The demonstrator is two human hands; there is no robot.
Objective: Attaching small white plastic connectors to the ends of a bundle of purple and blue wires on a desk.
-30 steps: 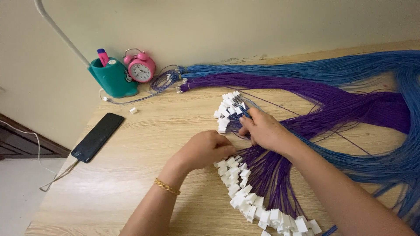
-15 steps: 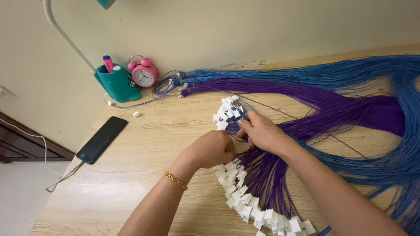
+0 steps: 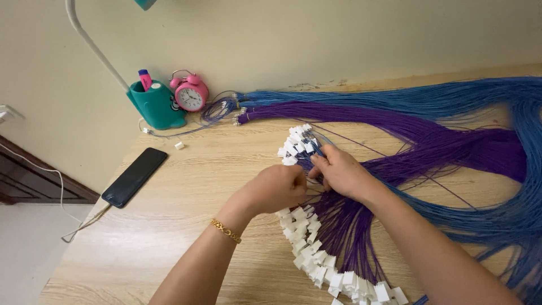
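A: What is being held?

B: A bunch of thin purple wires [image 3: 344,226] is held in the middle of the bench [image 3: 186,226]. Small white plugs [image 3: 298,144] are fixed on the wire ends. The top bunch of plugs is pinched by the right hand [image 3: 341,172], with the fingers closed on the wires just under it.

A: And the left hand [image 3: 276,189]?

B: It is curled shut like a fist and pressed right against the right hand. What is gripped inside cannot be seen, but wires seem to be caught there.

A: Where are the other plugs?

B: A long curved row of white plugs [image 3: 316,265] is laid out on the bench below the hands.

A: What else is near?

B: Blue wires [image 3: 497,220] are spread to the right. A black phone [image 3: 134,177] is lying at the left. A green cup [image 3: 155,104] and a pink clock [image 3: 191,93] are kept by the wall.

A: What could go wrong?

B: The wires could get tangled if they are pulled too hard. A plug could be tugged off its wire. The tidy row could be messed up if it is bumped by an arm.
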